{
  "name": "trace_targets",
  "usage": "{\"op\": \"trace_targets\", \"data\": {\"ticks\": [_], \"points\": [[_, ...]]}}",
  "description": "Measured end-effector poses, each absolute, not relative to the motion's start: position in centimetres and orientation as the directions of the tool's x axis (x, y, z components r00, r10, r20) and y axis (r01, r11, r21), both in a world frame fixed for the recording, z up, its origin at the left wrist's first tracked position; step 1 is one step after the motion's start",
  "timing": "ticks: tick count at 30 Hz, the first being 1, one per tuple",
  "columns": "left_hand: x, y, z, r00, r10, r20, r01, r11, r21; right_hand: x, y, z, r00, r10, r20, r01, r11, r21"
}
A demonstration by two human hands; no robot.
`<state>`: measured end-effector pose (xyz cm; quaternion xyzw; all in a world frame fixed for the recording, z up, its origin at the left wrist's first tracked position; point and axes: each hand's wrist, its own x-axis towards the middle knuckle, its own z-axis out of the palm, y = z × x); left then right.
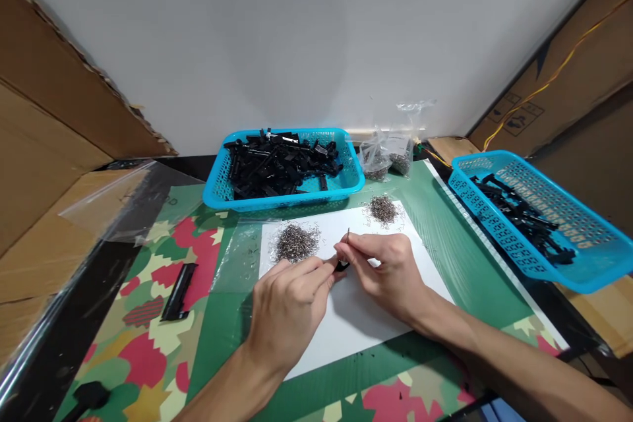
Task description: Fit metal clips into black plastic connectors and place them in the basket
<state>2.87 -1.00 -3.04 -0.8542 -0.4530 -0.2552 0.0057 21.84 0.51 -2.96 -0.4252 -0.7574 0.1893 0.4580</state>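
Over the white paper, my left hand pinches a small black part, mostly hidden by the fingers. My right hand meets it from the right, thumb and forefinger pinched on a thin metal piece that stands upright above the black part. Behind my left hand lies a pile of small metal pieces. A smaller metal pile sits at the paper's back right corner.
A blue basket of black parts stands at the back, beside clear bags. Another blue basket is at the right. A long black part lies left on the patterned mat. Cardboard borders the left side.
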Motion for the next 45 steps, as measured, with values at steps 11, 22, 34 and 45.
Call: {"op": "trace_targets", "data": {"ticks": [11,22,34,45], "points": [[2.8,-0.5,-3.3,0.381,0.794,0.475,0.756,-0.563,0.335,22.4,1.9,-2.3,-0.082,0.886,0.457,0.262,0.461,-0.848],[2.0,0.7,-3.5,0.244,0.807,0.538,0.621,-0.556,0.552,26.6,2.5,-1.1,-0.554,0.689,0.467,0.572,0.723,-0.389],[2.4,-0.3,-3.1,0.381,0.69,0.615,0.578,-0.697,0.424,39.5,2.9,2.1,0.301,0.886,0.354,0.917,-0.167,-0.363],[2.7,-0.7,-3.8,0.473,0.67,0.572,0.564,-0.729,0.388,35.9,6.7,4.9,0.099,0.958,0.267,0.947,-0.009,-0.321]]}}
